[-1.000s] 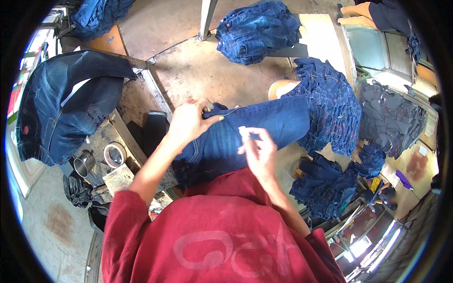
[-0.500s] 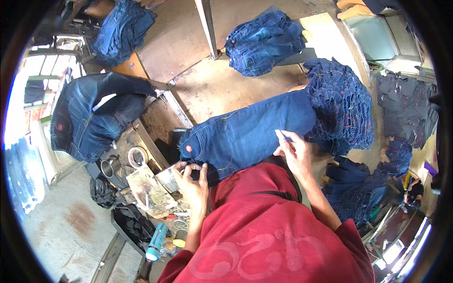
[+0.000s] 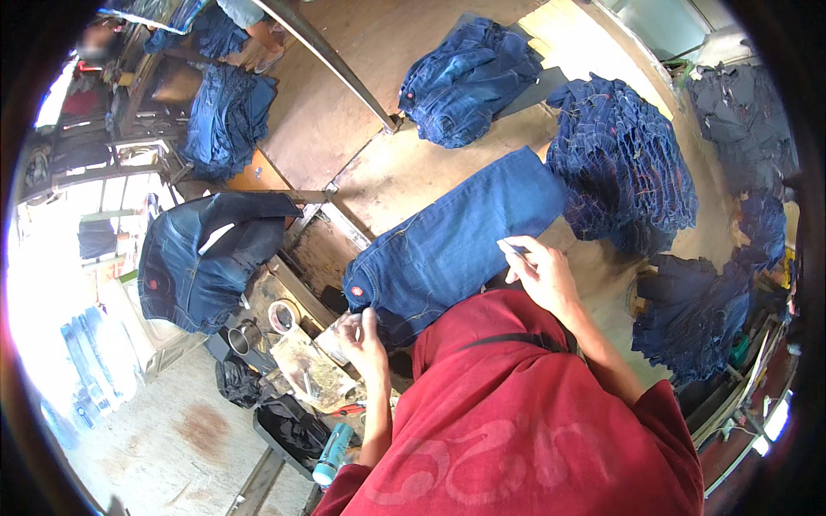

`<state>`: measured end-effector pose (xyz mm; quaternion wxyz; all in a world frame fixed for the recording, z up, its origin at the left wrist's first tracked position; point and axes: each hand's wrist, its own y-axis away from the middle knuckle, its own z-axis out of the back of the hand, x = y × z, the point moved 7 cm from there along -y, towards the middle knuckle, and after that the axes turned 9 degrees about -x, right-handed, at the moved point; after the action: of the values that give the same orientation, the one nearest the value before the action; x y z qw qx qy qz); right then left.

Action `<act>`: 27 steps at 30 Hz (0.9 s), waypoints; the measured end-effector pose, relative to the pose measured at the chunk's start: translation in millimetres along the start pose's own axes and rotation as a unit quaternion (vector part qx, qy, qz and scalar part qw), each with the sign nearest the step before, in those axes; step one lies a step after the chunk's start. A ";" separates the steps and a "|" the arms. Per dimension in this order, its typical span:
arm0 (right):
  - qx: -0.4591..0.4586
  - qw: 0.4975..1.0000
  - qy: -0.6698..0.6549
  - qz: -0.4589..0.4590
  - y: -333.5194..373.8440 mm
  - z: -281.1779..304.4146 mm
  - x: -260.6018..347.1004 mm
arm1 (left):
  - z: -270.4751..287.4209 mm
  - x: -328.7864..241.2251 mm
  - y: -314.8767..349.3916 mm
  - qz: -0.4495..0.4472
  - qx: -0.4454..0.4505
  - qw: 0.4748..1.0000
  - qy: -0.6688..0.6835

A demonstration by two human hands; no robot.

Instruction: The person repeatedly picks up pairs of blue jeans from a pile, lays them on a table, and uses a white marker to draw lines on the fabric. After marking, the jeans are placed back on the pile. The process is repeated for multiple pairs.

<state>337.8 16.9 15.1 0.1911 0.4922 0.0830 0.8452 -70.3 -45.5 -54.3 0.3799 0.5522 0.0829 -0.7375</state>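
Note:
A folded pair of dark blue jeans (image 3: 456, 236) lies slantwise in front of me, with a round red patch near its left end. At that end, my left hand (image 3: 363, 346) has its fingers bent together at the waistband corner and seems to pinch the cloth, though the fingertips are partly hidden. Over the near edge of the jeans, my right hand (image 3: 544, 273) is closed, with a small white stick (image 3: 514, 248) between thumb and fingers. Its tip points left, and whether it touches the denim is unclear.
Right of the jeans hangs a thick stack of denim pieces (image 3: 615, 163); another denim pile (image 3: 469, 82) lies beyond. Dark jeans (image 3: 211, 258) drape at the left, near a metal mug (image 3: 244, 338), a tape roll (image 3: 283, 316) and a light blue bottle (image 3: 333, 454). A metal post (image 3: 331, 64) stands ahead.
The whole view has swung, and another person's arm now shows at the far left. My left fingers have drawn closer together at the waistband corner. My right hand keeps the white stick.

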 end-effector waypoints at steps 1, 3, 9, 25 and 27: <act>-0.002 1.000 -0.008 0.008 -0.5 0.5 1.5 | -0.1 8.5 -1.9 0.040 -0.021 0.996 -0.076; 0.003 1.000 -0.011 0.013 -0.1 0.3 3.1 | -11.0 2.3 -5.4 -0.033 0.010 0.984 -0.174; 0.007 1.000 -0.007 0.007 3.4 3.6 4.5 | -10.0 -8.2 -5.7 -0.010 0.098 0.991 -0.090; 0.003 0.997 0.052 0.064 19.7 0.4 21.0 | -108.8 -16.4 38.4 0.525 0.351 0.734 0.250; -0.003 0.996 0.054 0.064 24.1 -0.7 21.3 | -114.3 -12.8 42.7 0.514 0.398 0.720 0.243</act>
<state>322.0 3.5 39.8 0.1336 0.4494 0.0592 0.8813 44.7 -7.4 -73.4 0.4127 0.7706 -0.4251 -0.2348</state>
